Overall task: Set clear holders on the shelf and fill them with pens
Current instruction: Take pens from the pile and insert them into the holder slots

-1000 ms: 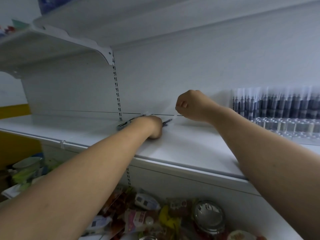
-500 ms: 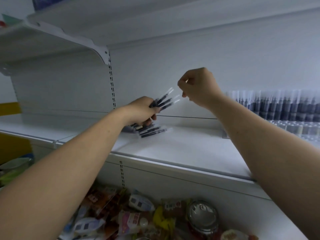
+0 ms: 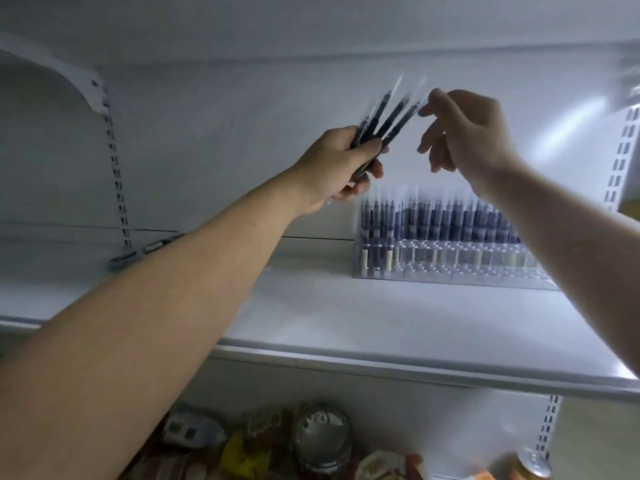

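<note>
Head view: left hand (image 3: 336, 164) is gripping dark plastic pens (image 3: 393, 121), slanting up-right toward the loosely open, empty right hand (image 3: 467, 136), above the clear tiered holder (image 3: 464, 270).

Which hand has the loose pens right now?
The left hand grips the fanned bunch of pens; the right hand holds none, its fingers spread open beside the pen tips.
</note>
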`<control>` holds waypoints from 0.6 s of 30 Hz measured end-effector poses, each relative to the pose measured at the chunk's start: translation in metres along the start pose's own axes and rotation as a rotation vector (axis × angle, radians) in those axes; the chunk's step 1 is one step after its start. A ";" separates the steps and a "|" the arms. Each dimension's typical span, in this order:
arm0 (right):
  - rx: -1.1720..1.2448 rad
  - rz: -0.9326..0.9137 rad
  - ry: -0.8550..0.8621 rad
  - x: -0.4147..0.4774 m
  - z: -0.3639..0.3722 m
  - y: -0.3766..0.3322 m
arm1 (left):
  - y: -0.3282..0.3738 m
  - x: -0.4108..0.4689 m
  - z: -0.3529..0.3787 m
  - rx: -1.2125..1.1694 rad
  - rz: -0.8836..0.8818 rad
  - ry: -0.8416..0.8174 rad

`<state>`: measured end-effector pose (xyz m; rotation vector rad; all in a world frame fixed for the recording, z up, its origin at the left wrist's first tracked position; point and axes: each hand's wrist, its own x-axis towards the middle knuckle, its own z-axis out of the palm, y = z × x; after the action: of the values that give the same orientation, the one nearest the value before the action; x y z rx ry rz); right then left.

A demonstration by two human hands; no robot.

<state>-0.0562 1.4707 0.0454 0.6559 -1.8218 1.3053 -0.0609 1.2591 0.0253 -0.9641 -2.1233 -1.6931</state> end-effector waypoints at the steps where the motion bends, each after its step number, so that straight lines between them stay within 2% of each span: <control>1: 0.031 0.012 -0.008 0.003 -0.009 0.002 | 0.003 0.009 0.009 -0.005 0.003 -0.028; 8: 0.199 0.127 -0.026 0.008 -0.040 0.028 | -0.002 0.035 0.036 0.033 0.004 -0.130; 13: 0.322 0.200 -0.118 -0.010 -0.031 0.051 | -0.020 0.021 0.047 0.058 0.011 -0.132; 18: 0.456 0.230 -0.080 -0.015 -0.029 0.047 | -0.027 0.012 0.043 0.020 0.032 -0.104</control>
<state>-0.0754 1.5138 0.0122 0.7605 -1.7096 1.9028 -0.0785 1.3012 -0.0004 -1.0968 -2.1724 -1.6374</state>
